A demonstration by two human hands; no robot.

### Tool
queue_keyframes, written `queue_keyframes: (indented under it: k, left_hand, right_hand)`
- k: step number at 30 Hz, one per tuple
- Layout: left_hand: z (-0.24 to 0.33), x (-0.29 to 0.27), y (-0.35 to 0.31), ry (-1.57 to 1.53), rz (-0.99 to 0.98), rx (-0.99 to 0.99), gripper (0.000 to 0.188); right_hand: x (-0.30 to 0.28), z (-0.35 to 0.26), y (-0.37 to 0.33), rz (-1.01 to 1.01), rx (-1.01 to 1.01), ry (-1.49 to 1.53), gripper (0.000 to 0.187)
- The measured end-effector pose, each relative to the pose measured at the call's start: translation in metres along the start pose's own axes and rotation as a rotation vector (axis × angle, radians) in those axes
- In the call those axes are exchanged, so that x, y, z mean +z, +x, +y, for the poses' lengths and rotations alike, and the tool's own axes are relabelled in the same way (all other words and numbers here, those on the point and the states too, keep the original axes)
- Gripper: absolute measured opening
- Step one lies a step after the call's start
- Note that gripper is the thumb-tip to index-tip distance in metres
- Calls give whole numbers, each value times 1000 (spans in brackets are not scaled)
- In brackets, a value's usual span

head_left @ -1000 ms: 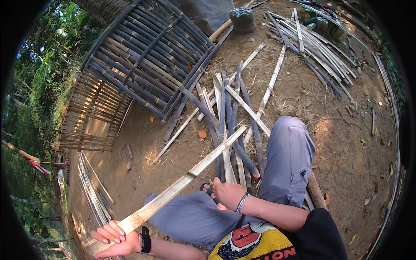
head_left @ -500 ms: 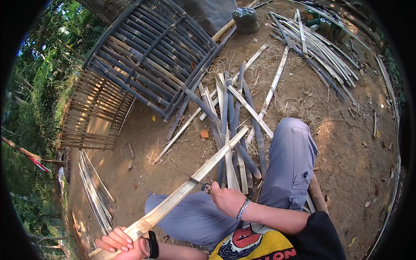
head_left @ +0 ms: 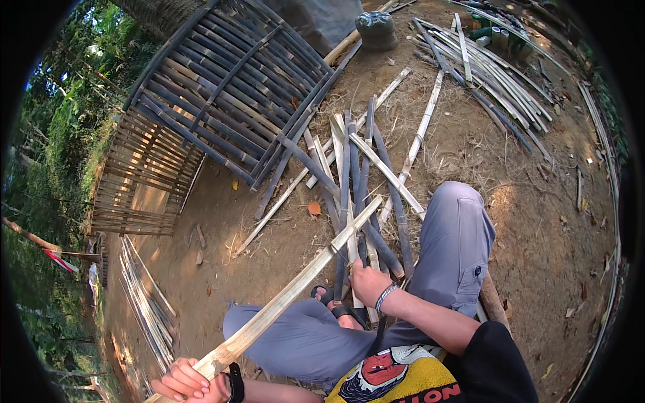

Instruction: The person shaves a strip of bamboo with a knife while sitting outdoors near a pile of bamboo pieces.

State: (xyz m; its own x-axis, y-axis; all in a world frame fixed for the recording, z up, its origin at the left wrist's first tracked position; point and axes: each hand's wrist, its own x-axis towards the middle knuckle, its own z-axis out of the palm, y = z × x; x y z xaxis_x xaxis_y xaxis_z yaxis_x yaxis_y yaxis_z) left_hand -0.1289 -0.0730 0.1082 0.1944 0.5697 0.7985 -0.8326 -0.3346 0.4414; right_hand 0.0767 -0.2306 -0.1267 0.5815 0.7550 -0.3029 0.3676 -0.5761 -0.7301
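A long pale split bamboo strip (head_left: pixel 269 313) slants across my lap, from the lower left up to the loose pile. My left hand (head_left: pixel 183 380), a black band on its wrist, is closed round the strip's near end. My right hand (head_left: pixel 371 285), a silver bracelet at the wrist, is closed on a knife (head_left: pixel 351 267) beside the strip's upper part. Most of the knife's handle is hidden in the fist, and its blade is hard to make out against the strip. My bent grey-trousered legs (head_left: pixel 451 248) lie around the work.
Dark and pale bamboo pieces (head_left: pixel 366 161) lie crossed in a pile ahead. A dark bamboo slatted frame (head_left: pixel 228 87) stands at the far left, with a lighter slatted panel (head_left: pixel 138 178) beside it. More strips lie in bundles at far right (head_left: pixel 497 80) and left (head_left: pixel 144 305).
My right hand with the knife has moved up and to the right along the strip, toward its far end. The left hand keeps its hold, almost unmoved. A sandalled foot now shows.
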Motion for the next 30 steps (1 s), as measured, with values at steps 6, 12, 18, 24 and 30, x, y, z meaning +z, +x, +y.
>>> queue_keyframes:
  k: [6,12,18,24,30]
  left_hand:
    - [-8,-14,-8,-132,-61,91,34]
    - [-16,-4,2,-148,-139,61,43]
    - [-57,4,54,-266,-93,-4,51]
    - [-66,-7,88,-301,-113,-60,53]
    - [-74,-7,78,-381,-222,-71,44]
  right_hand:
    - [-20,-34,-6,-31,-32,-37,21]
    - [-8,12,25,-11,137,2,25]
    - [-1,70,68,99,166,-40,27]
    - [-38,14,64,-65,-19,15,30]
    - [1,114,96,-4,195,22,24]
